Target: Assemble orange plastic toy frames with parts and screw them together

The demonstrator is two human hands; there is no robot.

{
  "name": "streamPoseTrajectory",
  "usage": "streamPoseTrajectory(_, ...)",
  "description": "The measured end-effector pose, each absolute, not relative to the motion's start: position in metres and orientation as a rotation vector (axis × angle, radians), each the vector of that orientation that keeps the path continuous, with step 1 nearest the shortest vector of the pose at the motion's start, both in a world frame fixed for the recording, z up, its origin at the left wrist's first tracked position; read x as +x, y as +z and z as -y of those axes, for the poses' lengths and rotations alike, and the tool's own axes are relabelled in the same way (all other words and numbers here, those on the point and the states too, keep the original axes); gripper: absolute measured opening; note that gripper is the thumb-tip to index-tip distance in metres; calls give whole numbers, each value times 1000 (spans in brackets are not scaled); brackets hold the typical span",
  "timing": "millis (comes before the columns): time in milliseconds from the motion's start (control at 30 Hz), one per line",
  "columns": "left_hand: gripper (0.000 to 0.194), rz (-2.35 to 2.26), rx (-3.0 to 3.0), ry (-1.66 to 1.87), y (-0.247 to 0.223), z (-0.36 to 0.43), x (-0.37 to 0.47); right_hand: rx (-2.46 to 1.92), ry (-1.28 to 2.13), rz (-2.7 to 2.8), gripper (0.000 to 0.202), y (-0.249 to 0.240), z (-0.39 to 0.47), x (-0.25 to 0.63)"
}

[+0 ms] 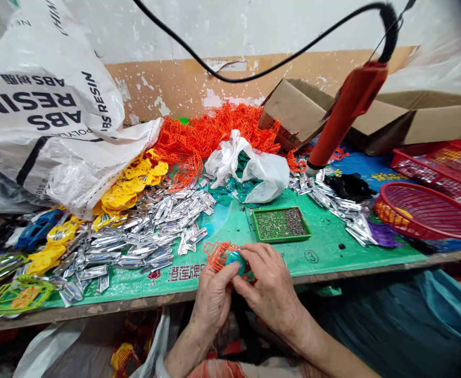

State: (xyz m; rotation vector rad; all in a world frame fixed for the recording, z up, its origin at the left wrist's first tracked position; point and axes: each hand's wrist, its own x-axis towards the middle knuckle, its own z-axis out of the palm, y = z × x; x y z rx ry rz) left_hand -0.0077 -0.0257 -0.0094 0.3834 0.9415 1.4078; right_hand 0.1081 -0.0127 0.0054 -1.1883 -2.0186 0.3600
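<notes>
At the table's front edge, my left hand (213,294) grips an orange plastic lattice frame (217,255) with a teal plastic piece (235,258) against it. My right hand (268,286) pinches the same parts from the other side, its fingers partly covering the teal piece. The two hands nearly touch. Just beyond them lies a green tray (281,224) of small metal screws. To the left spreads a heap of silvery metal pieces (147,231). Behind, a white plastic bag (254,170) holds more teal parts.
A red electric screwdriver (346,115) hangs from a black cable at right. Orange frames (222,131) are piled at the back. Yellow parts (126,194) and a large white sack (49,105) stand left. Red baskets (431,210) and cardboard boxes (411,118) occupy the right.
</notes>
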Motion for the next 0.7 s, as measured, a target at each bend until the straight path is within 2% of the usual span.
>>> streamPoseTrajectory(333, 20, -994, 470, 1448, -11, 27, -3, -1224, 383, 1994, 29, 2, 13, 108)
streamPoseTrajectory(700, 28, -807, 151, 1494, -6, 23, -6, -1216, 392, 1950, 31, 6, 10, 109)
